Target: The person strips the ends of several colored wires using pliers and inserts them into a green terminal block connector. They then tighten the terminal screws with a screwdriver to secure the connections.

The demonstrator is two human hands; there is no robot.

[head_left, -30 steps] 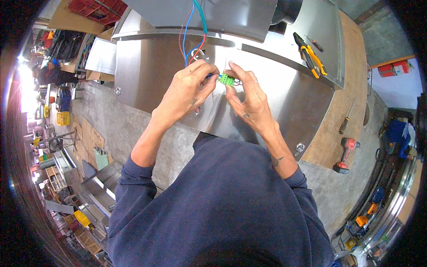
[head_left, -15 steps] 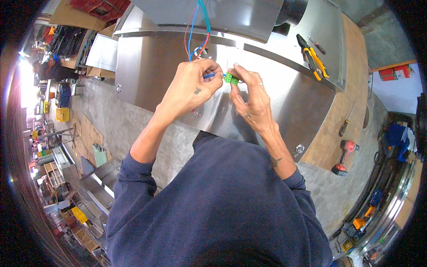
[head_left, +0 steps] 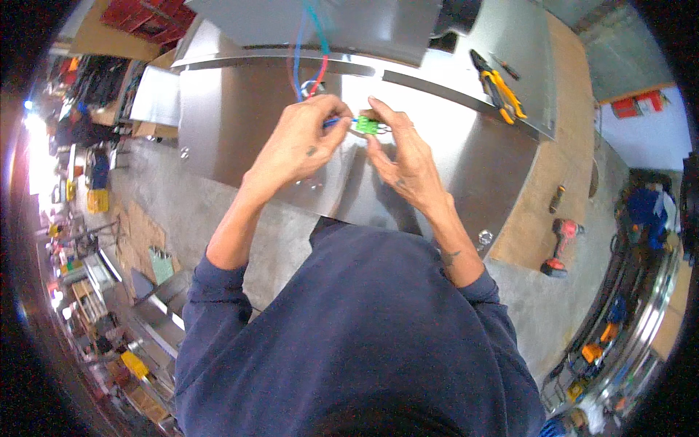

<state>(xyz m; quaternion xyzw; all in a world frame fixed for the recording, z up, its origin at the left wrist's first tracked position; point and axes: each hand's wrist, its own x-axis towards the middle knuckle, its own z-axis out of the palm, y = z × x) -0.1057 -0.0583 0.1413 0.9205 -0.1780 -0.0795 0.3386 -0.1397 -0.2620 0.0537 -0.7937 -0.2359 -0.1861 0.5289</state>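
My left hand pinches a blue wire between thumb and fingers, with its tip at the near side of a green terminal block connector. My right hand holds that connector between thumb and index finger. Thin wire loops stick out on the connector's right side. Whether the blue wire's end sits inside the connector is too small to tell. Above my left hand, red and blue wires run up into a teal sleeve. Both hands are over a shiny metal panel.
Yellow-and-black pliers and a small screwdriver lie on the metal at the upper right. Another screwdriver and a red cordless drill rest at the wooden board's right side. A grey box stands beyond my hands.
The whole view has shifted slightly, so the bench and tools appear a little further left and up. Both hands keep their grip on the blue wire and the green connector.
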